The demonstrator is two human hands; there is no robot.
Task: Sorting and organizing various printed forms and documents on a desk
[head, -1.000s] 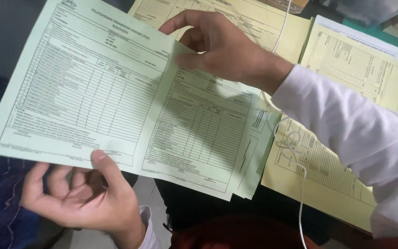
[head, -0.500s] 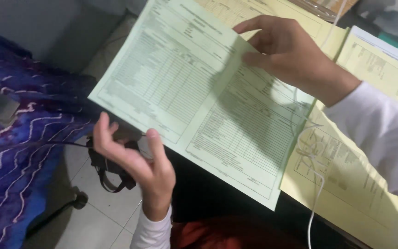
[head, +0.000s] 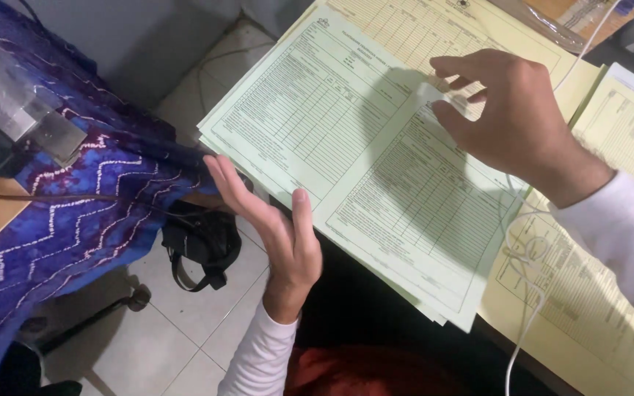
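Two hands are showing, both in white sleeves. One stack of pale green forms (head: 346, 154) is lying on the surface, its lower corner overhanging the edge; the count of sheets in it cannot be told, though several edges are fanning out at that lower corner. At least two groups of yellow forms (head: 588, 308) are lying beside and beneath the green stack, to its right and above it. One white cable (head: 526, 293) is trailing across the yellow sheet just right of the green stack.

The right hand (head: 515, 121) is resting over the upper right part of the green stack, its fingers (head: 453, 66) curled and pinching the raised corner of the top green sheet between thumb and forefinger.

The left hand (head: 273, 227) is standing edge-on just left of the green stack's lower left side, fingers straight and pressed together, palm facing the stack's edge; whether it is touching cannot be told.

One black bag (head: 199, 242) is lying on the floor, left of the green stack, beside one blue patterned cloth (head: 75, 220).
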